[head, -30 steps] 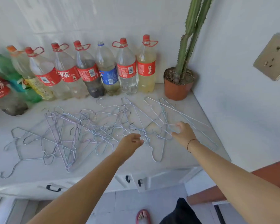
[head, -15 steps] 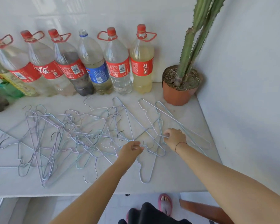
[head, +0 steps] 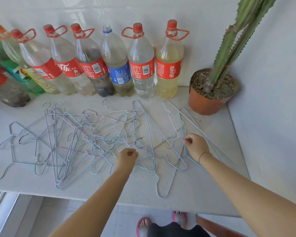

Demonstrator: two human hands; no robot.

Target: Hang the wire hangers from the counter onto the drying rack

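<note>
Several thin pale blue and lilac wire hangers (head: 79, 142) lie tangled in a heap across the white counter (head: 212, 185). My left hand (head: 127, 157) is closed in a fist over the wires at the middle front of the heap. Further right, my right hand (head: 196, 146) pinches the wire of a pale blue hanger (head: 181, 122) that lies near the right end. No drying rack is in view.
A row of large plastic bottles (head: 141, 65) stands along the back wall. A tall cactus in an orange pot (head: 206, 103) fills the back right corner by the side wall. Below the counter edge are my sandalled feet (head: 143, 224) on the tiled floor.
Both hands have closed on hanger wires; the right hand has gone from spread over the wires to a pinch. The view has shifted, bringing more bottles in at the left.
</note>
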